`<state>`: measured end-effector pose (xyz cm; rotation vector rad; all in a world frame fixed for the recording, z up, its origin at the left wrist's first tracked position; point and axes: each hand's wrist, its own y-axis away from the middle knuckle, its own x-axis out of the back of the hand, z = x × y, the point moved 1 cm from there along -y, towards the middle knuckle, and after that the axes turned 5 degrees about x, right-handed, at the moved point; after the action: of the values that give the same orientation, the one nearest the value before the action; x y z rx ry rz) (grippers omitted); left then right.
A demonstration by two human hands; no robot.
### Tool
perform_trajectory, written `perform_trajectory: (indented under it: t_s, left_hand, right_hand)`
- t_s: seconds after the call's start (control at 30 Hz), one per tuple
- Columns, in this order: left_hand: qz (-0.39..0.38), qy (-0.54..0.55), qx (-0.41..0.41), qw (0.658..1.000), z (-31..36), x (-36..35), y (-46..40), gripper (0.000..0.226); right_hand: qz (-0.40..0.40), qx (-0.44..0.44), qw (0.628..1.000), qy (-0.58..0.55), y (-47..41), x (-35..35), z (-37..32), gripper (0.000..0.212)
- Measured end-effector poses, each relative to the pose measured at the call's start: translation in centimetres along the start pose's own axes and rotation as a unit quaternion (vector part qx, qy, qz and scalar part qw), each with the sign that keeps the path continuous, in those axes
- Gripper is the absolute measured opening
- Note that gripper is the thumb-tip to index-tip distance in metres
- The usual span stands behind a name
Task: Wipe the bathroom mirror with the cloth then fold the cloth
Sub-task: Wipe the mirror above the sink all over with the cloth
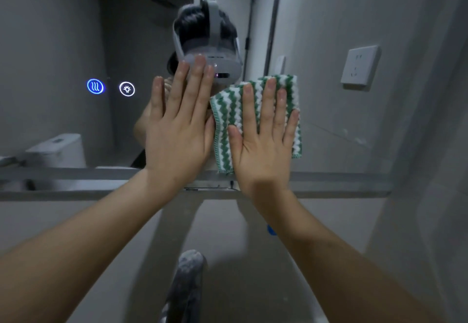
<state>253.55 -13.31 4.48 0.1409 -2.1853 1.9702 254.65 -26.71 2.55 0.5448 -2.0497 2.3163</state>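
On glass mirror (pixel 63 56), hands flat; right (pixel 263 142) pressing zigzag-striped cloth (pixel 228 110).

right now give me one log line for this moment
step: wiping | right hand: flat on green-and-white zigzag cloth against mirror | left hand: flat on glass | fold: pending

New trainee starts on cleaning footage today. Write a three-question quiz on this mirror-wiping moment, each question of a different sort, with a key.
1. True or false: the right hand presses the green and white cloth flat against the mirror.
2. Multiple choice: where is the left hand? A) gripping the faucet B) flat on the mirror, bare, beside the cloth C) on the wall socket
3. Short answer: how many lit round icons glow on the mirror, left of the hands?

Key:
1. True; the fingers lie straight over the cloth.
2. B
3. Two: a blue one and a white one.
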Motion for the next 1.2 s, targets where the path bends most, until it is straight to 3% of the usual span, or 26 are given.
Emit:
perform_trajectory:
  t_s: [0.8,1.2]
  left_hand:
    - [-0.045,-0.021,-0.046,0.998,-2.3,-0.3,9.2,0.059]
    - [-0.025,-0.020,-0.032,0.999,-3.4,0.7,6.2,0.056]
  right_hand:
    - [-0.005,-0.004,0.999,0.031,8.6,-1.8,-1.8,0.053]
    - [-0.005,-0.023,0.999,0.045,2.8,-1.9,-4.7,0.054]
